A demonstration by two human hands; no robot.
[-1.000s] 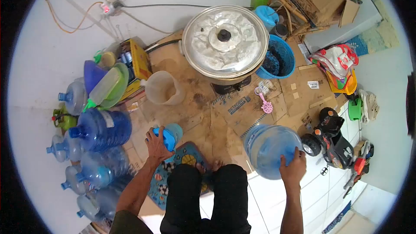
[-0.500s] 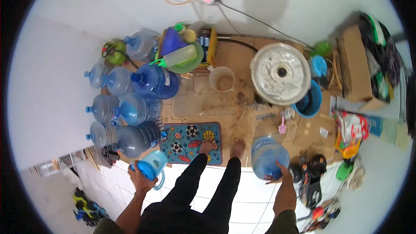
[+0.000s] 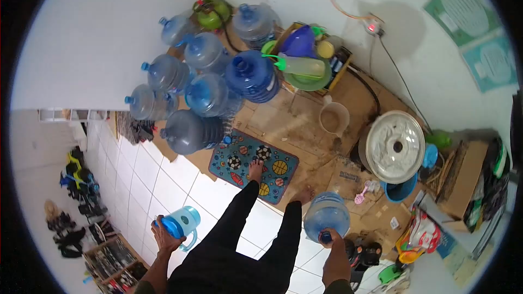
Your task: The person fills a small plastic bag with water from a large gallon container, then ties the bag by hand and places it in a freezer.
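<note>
My left hand (image 3: 165, 235) grips a light blue jug (image 3: 188, 219) by its darker blue lid, at the lower left, with the jug tilted over. At the lower right, my right hand (image 3: 335, 239) is closed round the neck of a large clear blue water bottle (image 3: 328, 213), which stands beside my foot. My feet are on and beside a blue mat (image 3: 239, 152) with a sports ball pattern.
Several large water bottles (image 3: 207, 93) crowd the upper left. A round metal lid (image 3: 393, 144) tops a pot at the right. A beige cup (image 3: 333, 118) is on the cardboard, near a yellow box (image 3: 343, 65). Black shoes (image 3: 366, 254) lie at the lower right.
The view has turned to the left, so more floor shows there. My right hand has gone from open fingers near the bottle's top to a closed hold on its neck. The jug stays held.
</note>
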